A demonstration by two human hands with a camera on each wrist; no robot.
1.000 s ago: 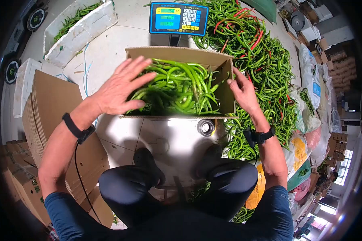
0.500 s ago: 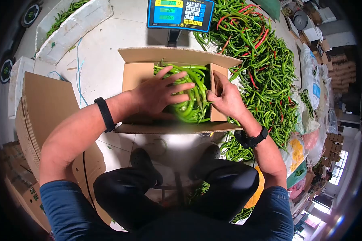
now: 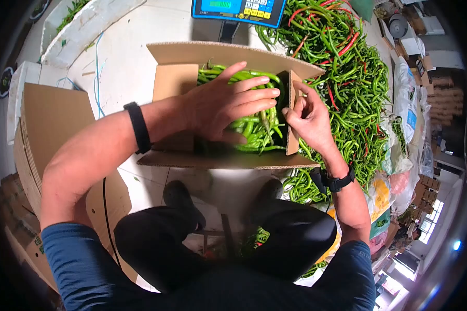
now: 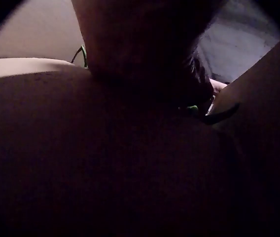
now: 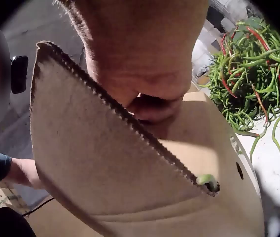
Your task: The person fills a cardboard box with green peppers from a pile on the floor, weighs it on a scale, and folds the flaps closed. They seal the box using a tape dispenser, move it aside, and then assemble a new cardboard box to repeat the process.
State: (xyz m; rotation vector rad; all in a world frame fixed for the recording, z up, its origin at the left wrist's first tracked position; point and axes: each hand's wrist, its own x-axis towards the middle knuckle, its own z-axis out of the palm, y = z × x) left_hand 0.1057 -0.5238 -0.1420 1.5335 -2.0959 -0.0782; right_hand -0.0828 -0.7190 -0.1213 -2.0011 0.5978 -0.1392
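Note:
A cardboard box (image 3: 233, 51) with its flaps up holds long green chili peppers (image 3: 254, 136). My left hand (image 3: 228, 106) lies across the peppers with its fingers spread and nearly straight. Beside it, the left end flap (image 3: 174, 83) leans in over the box. At the box's right end, my right hand (image 3: 311, 116) pinches the right end flap (image 3: 291, 132), thumb on the inner side and curled fingers on the other. The left wrist view is mostly dark; the right wrist view shows my right hand (image 5: 145, 74) partly hidden behind a cardboard flap (image 5: 95, 133).
A digital scale display (image 3: 238, 10) stands behind the box. To the right spreads a large heap of green and red chilies (image 3: 347, 83), with filled sacks (image 3: 404, 103) beyond. Flat cardboard sheets (image 3: 57, 135) lean at the left, near a white foam box (image 3: 88, 39).
My left hand has moved right, from the box's left side onto the peppers. The end flaps now stand inward over the box, and my right hand has shifted from its right rim to the flap.

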